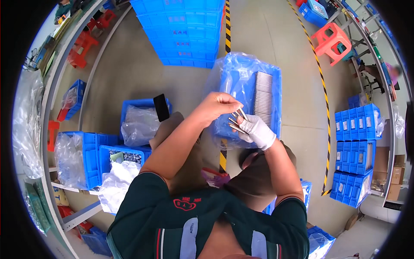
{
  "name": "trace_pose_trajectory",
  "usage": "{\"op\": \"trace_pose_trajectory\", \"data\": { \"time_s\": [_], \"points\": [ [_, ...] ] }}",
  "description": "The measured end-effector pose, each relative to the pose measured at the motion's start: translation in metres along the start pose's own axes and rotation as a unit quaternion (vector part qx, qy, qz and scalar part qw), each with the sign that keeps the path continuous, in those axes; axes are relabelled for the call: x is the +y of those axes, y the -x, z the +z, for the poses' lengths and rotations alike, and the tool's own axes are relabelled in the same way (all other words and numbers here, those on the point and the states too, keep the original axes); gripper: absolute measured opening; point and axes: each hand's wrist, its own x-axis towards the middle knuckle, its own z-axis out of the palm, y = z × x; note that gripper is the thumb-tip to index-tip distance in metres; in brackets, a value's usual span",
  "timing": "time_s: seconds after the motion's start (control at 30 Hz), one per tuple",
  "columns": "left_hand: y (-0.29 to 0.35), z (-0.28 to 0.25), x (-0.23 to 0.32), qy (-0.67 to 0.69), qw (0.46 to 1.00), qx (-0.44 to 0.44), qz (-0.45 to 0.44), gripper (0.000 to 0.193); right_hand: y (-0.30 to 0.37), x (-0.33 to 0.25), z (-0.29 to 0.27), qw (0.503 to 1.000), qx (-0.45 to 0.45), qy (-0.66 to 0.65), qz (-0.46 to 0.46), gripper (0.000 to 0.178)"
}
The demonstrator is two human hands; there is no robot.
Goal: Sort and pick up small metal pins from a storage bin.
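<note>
Rods sat gripped in gloved right hand, bare left hand pinching one; light hold, tips apart, looked best.

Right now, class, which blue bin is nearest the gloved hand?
The bin beneath the right hand, with a row of metal parts along its right side; other bins stand farther off.
</note>
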Motion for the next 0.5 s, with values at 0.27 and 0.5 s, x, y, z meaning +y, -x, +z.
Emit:
{"op": "trace_pose_trajectory", "data": {
  "time_s": [0.27,0.5],
  "points": [
    [-0.002,0.004,-0.007,0.050,0.995,0.079,0.020,0.019,-0.002,0.006,-0.011,0.999,-0.034,0.001,0.042,0.029],
    [0.002,0.034,-0.026,0.019,0.987,-0.150,-0.053,0.018,-0.003,0.031,-0.006,0.978,-0.136,0.008,0.156,0.020]
  ]
}}
